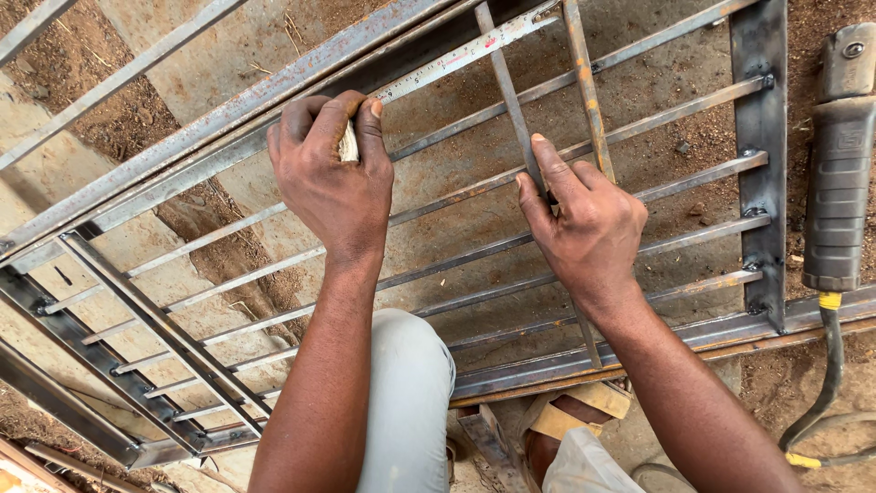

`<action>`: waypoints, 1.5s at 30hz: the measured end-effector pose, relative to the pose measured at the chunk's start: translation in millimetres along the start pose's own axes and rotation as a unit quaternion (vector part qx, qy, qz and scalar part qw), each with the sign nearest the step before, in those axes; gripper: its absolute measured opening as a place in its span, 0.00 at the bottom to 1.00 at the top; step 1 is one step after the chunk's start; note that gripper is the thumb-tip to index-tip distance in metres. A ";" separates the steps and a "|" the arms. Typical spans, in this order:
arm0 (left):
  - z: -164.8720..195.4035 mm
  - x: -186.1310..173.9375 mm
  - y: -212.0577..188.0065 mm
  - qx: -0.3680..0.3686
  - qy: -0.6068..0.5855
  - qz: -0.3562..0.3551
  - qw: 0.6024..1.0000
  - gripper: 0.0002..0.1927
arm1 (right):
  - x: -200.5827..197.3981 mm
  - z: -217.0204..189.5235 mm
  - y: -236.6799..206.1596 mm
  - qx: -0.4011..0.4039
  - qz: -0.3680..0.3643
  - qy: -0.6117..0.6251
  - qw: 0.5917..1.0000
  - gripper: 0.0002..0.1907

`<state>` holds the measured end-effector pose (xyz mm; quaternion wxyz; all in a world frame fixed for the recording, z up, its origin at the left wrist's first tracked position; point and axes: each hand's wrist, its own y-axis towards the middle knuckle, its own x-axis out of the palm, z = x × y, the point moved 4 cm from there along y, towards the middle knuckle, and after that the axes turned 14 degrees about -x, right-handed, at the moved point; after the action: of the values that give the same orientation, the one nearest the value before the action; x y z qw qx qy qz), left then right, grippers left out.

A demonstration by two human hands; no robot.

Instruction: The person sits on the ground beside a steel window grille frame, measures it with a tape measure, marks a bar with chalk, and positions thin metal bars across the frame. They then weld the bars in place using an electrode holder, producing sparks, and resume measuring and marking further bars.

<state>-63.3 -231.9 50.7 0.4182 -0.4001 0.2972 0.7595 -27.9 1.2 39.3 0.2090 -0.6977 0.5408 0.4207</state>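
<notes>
My left hand (333,173) pinches a pale stick of chalk (348,143) against the edge of a long steel frame rail (182,151). A tape measure blade (456,59) runs from that hand up and to the right along the rail. My right hand (584,224) rests on a loose thin flat steel bar (505,82), with the forefinger and thumb pressing it down across the grille's bars. A second loose rusty bar (584,82) lies just right of it. Both hands work over a welded steel grille (693,173) lying flat on the ground.
An angle grinder with a black handle (838,173) lies at the right, and its cable (826,383) trails down to the lower right. My knees in light trousers (406,402) are below. Concrete and dirt (109,100) show under the grille. Wooden blocks (575,411) sit under the lower frame rail.
</notes>
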 end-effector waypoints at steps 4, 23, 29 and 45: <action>1.8 -0.1 1.0 0.002 -0.001 0.003 1.000 0.06 | -0.7 0.0 -0.2 0.002 0.005 0.008 1.000 0.21; 2.0 1.7 0.4 0.000 0.001 0.000 1.000 0.05 | 1.2 2.9 3.4 0.021 -0.012 0.018 1.000 0.21; 0.9 2.0 0.8 -0.006 -0.001 -0.003 1.000 0.05 | 0.6 2.3 3.5 0.023 -0.007 0.031 0.999 0.21; 0.7 1.9 0.0 -0.005 -0.008 -0.007 1.000 0.05 | 0.2 1.0 3.9 0.044 -0.013 0.055 0.997 0.21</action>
<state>-64.2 -230.6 49.5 0.4236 -0.3978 0.2870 0.7615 -31.8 0.6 39.2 0.2154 -0.7169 0.5601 0.3548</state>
